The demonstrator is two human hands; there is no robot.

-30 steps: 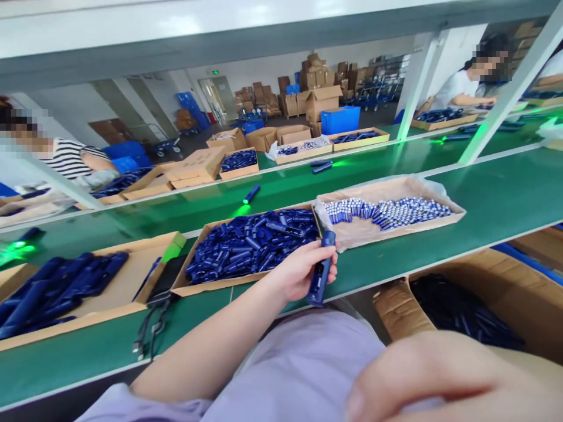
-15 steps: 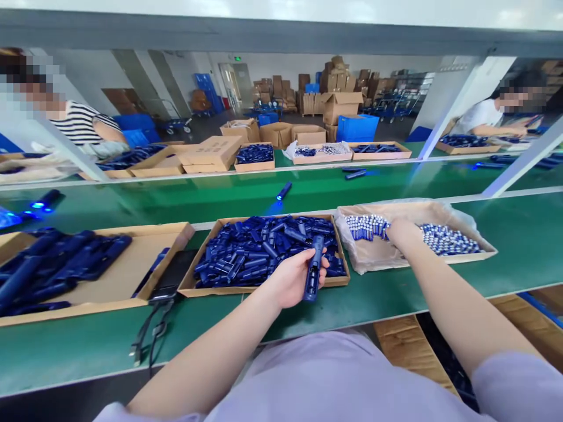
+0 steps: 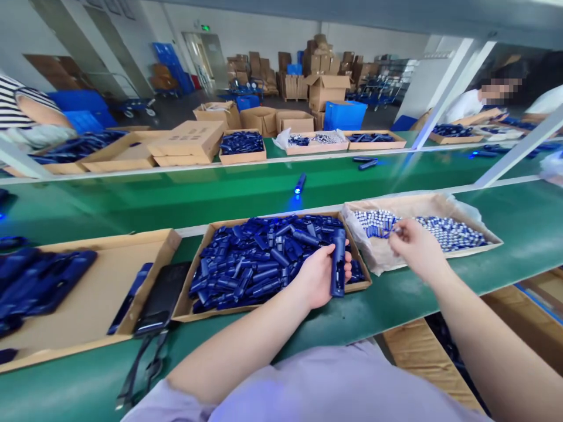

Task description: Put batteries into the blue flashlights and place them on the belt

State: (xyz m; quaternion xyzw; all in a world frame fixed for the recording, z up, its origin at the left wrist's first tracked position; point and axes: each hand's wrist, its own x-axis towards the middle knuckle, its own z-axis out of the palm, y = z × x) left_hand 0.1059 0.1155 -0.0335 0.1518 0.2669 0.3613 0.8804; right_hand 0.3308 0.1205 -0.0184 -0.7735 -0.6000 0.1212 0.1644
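Note:
My left hand (image 3: 317, 278) is closed round a dark blue flashlight casing (image 3: 338, 264), held nearly upright with an opening along its side. Behind it lies a shallow cardboard box (image 3: 211, 313) heaped with blue casings (image 3: 246, 258). Over the lined tray (image 3: 376, 258) on the right, my right hand (image 3: 416, 246) has its thumb and fingers pinched together. A small silvery part (image 3: 397, 230) shows at the fingertips, its kind unclear. Small silver-and-blue cylinders (image 3: 453, 233) fill the tray's right side, and more stand in rows at its back left.
Left of the casings are a black power bank (image 3: 163, 293) with a cable and a cardboard tray (image 3: 94, 293) holding blue pieces. A lit flashlight (image 3: 299, 184) lies on the green belt (image 3: 220, 193). A slanted white post (image 3: 505, 149) stands right; co-workers sit across.
My right hand has risen slightly from the tray, with a small silvery part now showing at its fingertips. My left hand still holds the casing, now turned more upright. The view has shifted.

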